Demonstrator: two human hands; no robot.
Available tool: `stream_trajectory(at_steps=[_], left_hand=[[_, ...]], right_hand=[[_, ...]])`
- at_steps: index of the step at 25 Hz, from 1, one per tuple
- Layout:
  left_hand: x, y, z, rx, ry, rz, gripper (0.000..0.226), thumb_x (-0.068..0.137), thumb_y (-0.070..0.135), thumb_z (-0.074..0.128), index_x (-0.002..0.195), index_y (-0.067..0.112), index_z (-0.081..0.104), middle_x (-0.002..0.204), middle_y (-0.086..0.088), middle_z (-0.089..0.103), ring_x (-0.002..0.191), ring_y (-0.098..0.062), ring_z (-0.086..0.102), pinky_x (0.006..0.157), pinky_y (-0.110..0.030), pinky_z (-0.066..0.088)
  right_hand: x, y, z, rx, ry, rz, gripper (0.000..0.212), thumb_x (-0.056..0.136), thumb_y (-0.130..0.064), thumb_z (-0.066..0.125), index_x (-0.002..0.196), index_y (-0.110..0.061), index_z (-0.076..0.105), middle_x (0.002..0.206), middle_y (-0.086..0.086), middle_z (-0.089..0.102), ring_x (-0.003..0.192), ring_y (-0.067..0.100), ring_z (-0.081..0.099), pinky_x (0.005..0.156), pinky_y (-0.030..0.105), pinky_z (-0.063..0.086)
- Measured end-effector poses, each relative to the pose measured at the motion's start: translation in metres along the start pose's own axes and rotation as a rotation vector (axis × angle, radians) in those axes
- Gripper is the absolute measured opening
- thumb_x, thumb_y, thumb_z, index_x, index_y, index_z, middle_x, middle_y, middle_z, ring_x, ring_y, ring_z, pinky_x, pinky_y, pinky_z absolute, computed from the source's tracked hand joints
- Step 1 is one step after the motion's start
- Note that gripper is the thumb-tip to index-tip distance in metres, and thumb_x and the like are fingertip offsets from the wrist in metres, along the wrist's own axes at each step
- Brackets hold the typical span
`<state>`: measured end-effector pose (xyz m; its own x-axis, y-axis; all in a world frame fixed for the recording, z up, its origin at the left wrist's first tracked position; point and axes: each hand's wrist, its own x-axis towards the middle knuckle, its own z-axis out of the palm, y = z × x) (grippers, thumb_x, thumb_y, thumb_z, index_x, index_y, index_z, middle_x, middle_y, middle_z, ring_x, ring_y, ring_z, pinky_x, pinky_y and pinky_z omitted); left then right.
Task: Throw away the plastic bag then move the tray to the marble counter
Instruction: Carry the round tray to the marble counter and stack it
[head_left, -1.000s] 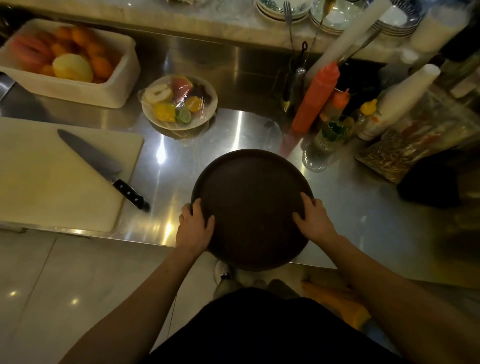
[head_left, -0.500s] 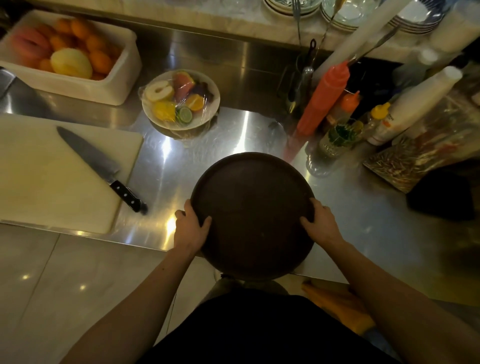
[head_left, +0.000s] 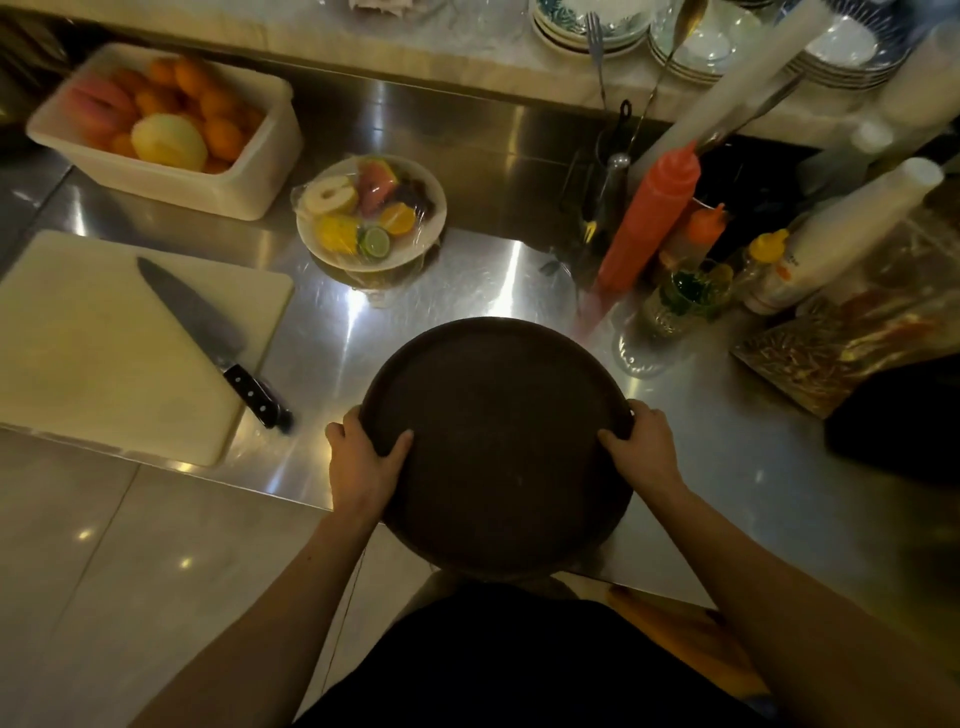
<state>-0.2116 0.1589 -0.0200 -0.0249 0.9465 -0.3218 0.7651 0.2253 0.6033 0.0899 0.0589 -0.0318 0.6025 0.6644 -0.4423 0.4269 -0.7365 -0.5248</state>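
Note:
A round dark brown tray is held over the near edge of the steel counter, partly overhanging the floor. My left hand grips its left rim, thumb on top. My right hand grips its right rim the same way. The tray is bare. The marble counter runs along the far side, raised above the steel one. No plastic bag is in either hand.
A cutting board with a knife lies at left. A white tub of fruit and a wrapped fruit plate stand behind. Red sauce bottles, stacked cups and utensils crowd the right; plates sit on the marble.
The tray has stayed between both hands and shifted slightly towards me and up. My view has tilted a little, showing more of the marble counter.

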Motion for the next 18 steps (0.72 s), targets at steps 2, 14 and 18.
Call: stream_trajectory(at_steps=[2, 14, 18], left_hand=[[-0.003, 0.007, -0.005, -0.028, 0.045, 0.015, 0.074, 0.082, 0.043, 0.071, 0.140, 0.009, 0.038, 0.138, -0.017, 0.041, 0.120, -0.033, 0.052, 0.099, -0.042, 0.046], [-0.028, 0.033, -0.053, -0.131, 0.312, -0.034, 0.077, 0.080, 0.039, 0.074, 0.143, 0.010, 0.040, 0.140, -0.017, 0.042, 0.127, -0.030, 0.045, 0.100, -0.036, 0.040], [-0.031, 0.031, -0.082, -0.173, 0.384, -0.091, 0.080, 0.080, 0.040, 0.075, 0.145, 0.012, 0.038, 0.141, -0.015, 0.041, 0.127, -0.032, 0.047, 0.103, -0.042, 0.043]], right_hand=[[0.004, -0.003, -0.003, 0.031, 0.000, -0.013, 0.048, 0.081, -0.027, 0.069, 0.125, -0.013, 0.055, 0.117, 0.014, 0.059, 0.100, 0.029, 0.062, 0.083, 0.037, 0.052], [0.009, -0.066, -0.028, 0.221, 0.050, -0.249, 0.046, 0.082, -0.023, 0.069, 0.126, -0.019, 0.054, 0.124, 0.010, 0.059, 0.112, 0.027, 0.058, 0.097, 0.048, 0.050], [0.002, -0.101, -0.029, 0.249, 0.059, -0.341, 0.045, 0.080, -0.024, 0.068, 0.123, -0.024, 0.056, 0.123, 0.006, 0.057, 0.111, 0.024, 0.058, 0.096, 0.046, 0.051]])
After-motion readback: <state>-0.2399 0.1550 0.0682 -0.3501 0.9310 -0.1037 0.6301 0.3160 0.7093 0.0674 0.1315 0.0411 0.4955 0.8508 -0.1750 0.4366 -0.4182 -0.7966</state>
